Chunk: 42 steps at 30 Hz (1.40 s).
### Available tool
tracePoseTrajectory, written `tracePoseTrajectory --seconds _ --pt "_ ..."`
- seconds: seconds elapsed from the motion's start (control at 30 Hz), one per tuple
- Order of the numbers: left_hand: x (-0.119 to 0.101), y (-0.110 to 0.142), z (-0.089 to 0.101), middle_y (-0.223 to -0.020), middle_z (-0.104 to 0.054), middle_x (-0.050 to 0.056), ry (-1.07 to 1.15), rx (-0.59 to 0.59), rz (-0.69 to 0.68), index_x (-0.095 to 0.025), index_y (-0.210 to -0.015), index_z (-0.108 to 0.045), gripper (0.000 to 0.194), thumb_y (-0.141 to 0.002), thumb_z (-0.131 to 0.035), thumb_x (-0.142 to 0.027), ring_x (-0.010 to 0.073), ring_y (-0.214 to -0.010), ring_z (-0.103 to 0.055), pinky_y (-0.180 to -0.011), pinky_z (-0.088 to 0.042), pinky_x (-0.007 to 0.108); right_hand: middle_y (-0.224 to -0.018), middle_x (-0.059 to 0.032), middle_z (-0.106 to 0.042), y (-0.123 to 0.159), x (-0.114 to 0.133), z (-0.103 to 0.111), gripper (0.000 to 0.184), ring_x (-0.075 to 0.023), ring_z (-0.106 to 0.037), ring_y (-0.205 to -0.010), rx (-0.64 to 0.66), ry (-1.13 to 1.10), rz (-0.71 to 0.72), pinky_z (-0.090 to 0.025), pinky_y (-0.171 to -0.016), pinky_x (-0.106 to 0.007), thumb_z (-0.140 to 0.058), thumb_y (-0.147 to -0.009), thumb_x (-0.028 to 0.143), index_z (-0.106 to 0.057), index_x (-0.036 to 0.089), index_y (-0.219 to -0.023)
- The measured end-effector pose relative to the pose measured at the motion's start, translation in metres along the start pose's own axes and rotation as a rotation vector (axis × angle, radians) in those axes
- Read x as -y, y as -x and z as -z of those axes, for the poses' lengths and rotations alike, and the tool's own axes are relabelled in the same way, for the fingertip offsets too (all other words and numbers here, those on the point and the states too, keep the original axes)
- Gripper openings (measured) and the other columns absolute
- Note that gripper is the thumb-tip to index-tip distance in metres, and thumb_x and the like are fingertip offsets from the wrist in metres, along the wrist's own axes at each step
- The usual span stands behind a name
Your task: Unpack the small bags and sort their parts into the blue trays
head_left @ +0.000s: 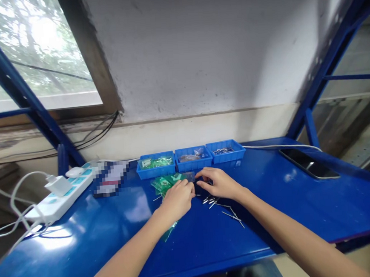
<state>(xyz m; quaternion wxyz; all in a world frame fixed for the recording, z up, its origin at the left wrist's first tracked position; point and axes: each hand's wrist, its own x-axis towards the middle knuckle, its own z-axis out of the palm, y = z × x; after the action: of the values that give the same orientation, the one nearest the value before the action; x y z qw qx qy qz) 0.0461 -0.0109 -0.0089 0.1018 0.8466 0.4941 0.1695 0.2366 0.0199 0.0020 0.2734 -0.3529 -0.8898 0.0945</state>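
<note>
My left hand (179, 199) is closed, its fingers bent over the near side of some green plastic bags (163, 183); whatever it pinches is hidden. Close by on the right, my right hand (219, 182) has curled fingers, with thumb and forefinger tips close together at the edge of a clear plastic bag (189, 176). Whether those tips grip the bag is too small to tell. Below the right hand lie several thin metal pins (232, 215), loose on the blue table (194, 253). Another bit of green bag (169, 232) shows under my left wrist.
Three blue bins stand along the back: one with green packets (156, 172), one with clear bags (194, 162), one with metal pins (226, 155). A white power strip (55, 204) with cables and a blurred dark item (110, 179) are left; a phone (308, 163) lies right.
</note>
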Motion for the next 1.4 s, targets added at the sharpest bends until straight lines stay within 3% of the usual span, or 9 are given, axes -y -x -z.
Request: tracePoseTrajectory --seconds 0.37,0.6,0.73,0.83,1.03,1.13,1.27,1.33,1.4 --pt "0.006 -0.010 0.007 -0.074 -0.056 0.001 0.252 -0.189 0.018 -0.019 -0.082 -0.047 0.019 -0.089 -0.029 -0.016 0.0143 -0.069 -0.055 -0.064 -0.041 0.024 -0.072 -0.0009 -0.054 -0.001 0.010 -0.004 0.004 -0.0131 -0.049 -0.068 -0.114 -0.013 0.095 -0.037 -0.062 -0.023 -0.051 -0.084 0.020 -0.054 0.019 -0.085" --pt "0.005 -0.009 0.012 -0.070 -0.058 -0.002 0.429 -0.250 0.046 -0.020 -0.093 -0.051 0.011 -0.088 -0.042 -0.025 0.0132 -0.065 -0.056 -0.062 -0.041 0.023 -0.071 -0.0022 -0.055 -0.003 0.012 -0.008 0.011 -0.0137 -0.050 -0.065 -0.169 0.028 0.030 -0.037 -0.061 -0.025 -0.044 -0.089 0.023 -0.052 0.018 -0.083" --pt "0.003 -0.008 0.013 -0.076 -0.059 0.000 0.390 -0.297 -0.028 -0.019 -0.082 -0.054 0.011 -0.087 -0.045 -0.023 0.0134 -0.071 -0.057 -0.067 -0.042 0.023 -0.070 -0.0021 -0.056 -0.002 0.012 -0.008 0.019 -0.0137 -0.052 -0.063 -0.169 0.030 -0.021 -0.038 -0.060 -0.024 -0.040 -0.092 0.026 -0.053 0.019 -0.081" --pt "0.003 -0.008 0.012 -0.076 -0.059 0.001 0.340 -0.329 -0.041 -0.018 -0.076 -0.055 0.020 -0.089 -0.040 -0.021 0.0139 -0.072 -0.056 -0.069 -0.042 0.024 -0.072 -0.0014 -0.057 -0.001 0.013 -0.005 0.012 -0.0139 -0.053 -0.066 -0.177 0.009 -0.002 -0.040 -0.062 -0.024 -0.046 -0.089 0.028 -0.053 0.019 -0.092" --pt "-0.002 -0.007 0.014 -0.070 -0.059 0.000 0.329 -0.299 0.011 -0.018 -0.073 -0.055 0.027 -0.091 -0.037 -0.026 0.0139 -0.066 -0.055 -0.064 -0.040 0.025 -0.078 -0.0037 -0.060 0.000 0.016 0.002 0.009 -0.0143 -0.055 -0.069 -0.222 0.065 0.138 -0.042 -0.064 -0.025 -0.044 -0.089 0.019 -0.053 0.019 -0.089" --pt "-0.009 -0.003 0.012 -0.071 -0.059 0.000 0.330 -0.186 0.047 -0.018 -0.083 -0.057 0.023 -0.089 -0.044 -0.036 0.0146 -0.064 -0.054 -0.060 -0.040 0.025 -0.073 -0.0030 -0.060 0.001 0.009 0.013 0.008 -0.0136 -0.055 -0.066 -0.415 0.138 0.164 -0.042 -0.064 -0.025 -0.045 -0.089 0.019 -0.054 0.018 -0.087" --pt "-0.023 0.006 0.006 -0.085 -0.060 0.002 0.225 -0.027 -0.057 -0.021 -0.087 -0.057 0.020 -0.077 -0.062 -0.038 0.0192 -0.082 -0.056 -0.068 -0.042 0.028 -0.066 -0.0017 -0.059 -0.001 -0.019 0.036 0.012 -0.0129 -0.053 -0.058 -0.885 0.313 -0.049 -0.041 -0.060 -0.024 -0.045 -0.089 0.025 -0.055 0.018 -0.086" --pt "-0.029 0.009 0.004 -0.088 -0.059 0.002 0.156 0.036 -0.118 -0.023 -0.085 -0.057 0.014 -0.077 -0.062 -0.034 0.0210 -0.088 -0.054 -0.072 -0.042 0.030 -0.065 -0.0024 -0.059 -0.002 -0.037 0.045 0.017 -0.0148 -0.054 -0.058 -0.852 0.402 -0.270 -0.040 -0.059 -0.025 -0.046 -0.088 0.030 -0.057 0.017 -0.092" --pt "-0.032 0.011 0.003 -0.089 -0.059 0.002 0.114 0.077 -0.134 -0.023 -0.084 -0.057 0.008 -0.080 -0.059 -0.030 0.0220 -0.089 -0.054 -0.074 -0.042 0.032 -0.068 -0.0039 -0.062 -0.001 -0.052 0.047 0.023 -0.0169 -0.056 -0.060 -0.638 0.435 -0.439 -0.037 -0.056 -0.026 -0.049 -0.086 0.033 -0.058 0.017 -0.099"
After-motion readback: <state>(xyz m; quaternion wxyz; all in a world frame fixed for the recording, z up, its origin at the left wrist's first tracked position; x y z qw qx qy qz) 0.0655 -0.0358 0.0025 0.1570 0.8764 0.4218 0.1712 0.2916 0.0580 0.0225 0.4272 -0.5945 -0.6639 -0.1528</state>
